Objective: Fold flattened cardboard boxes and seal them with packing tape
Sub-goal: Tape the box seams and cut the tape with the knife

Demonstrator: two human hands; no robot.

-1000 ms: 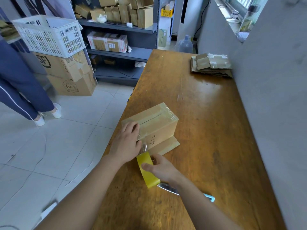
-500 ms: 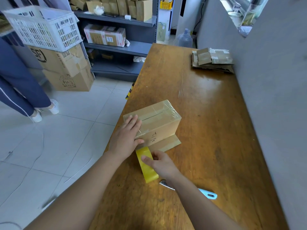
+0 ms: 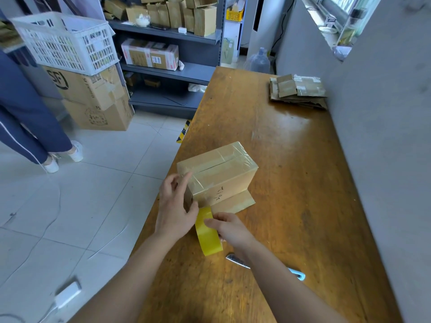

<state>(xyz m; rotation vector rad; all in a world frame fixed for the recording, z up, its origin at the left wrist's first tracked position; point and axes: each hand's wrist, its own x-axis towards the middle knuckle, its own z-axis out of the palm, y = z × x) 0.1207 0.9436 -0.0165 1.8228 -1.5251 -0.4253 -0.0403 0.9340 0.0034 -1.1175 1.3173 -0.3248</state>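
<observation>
Far left, a white plastic lattice crate (image 3: 67, 40) sits on stacked brown cartons (image 3: 93, 99) beside grey metal shelving (image 3: 172, 66). On the brown wooden table (image 3: 303, 194), the left hand (image 3: 173, 206), fingers loosely spread, touches the near end of the tape-wrapped brown cardboard box (image 3: 221, 176). Just behind it, the right hand (image 3: 229, 228) grips a yellow roll of packing tape (image 3: 207, 234). The right forearm covers the middle of a blue-handled knife (image 3: 235, 259). Flattened cardboard boxes (image 3: 298, 90) lie at the far right corner.
</observation>
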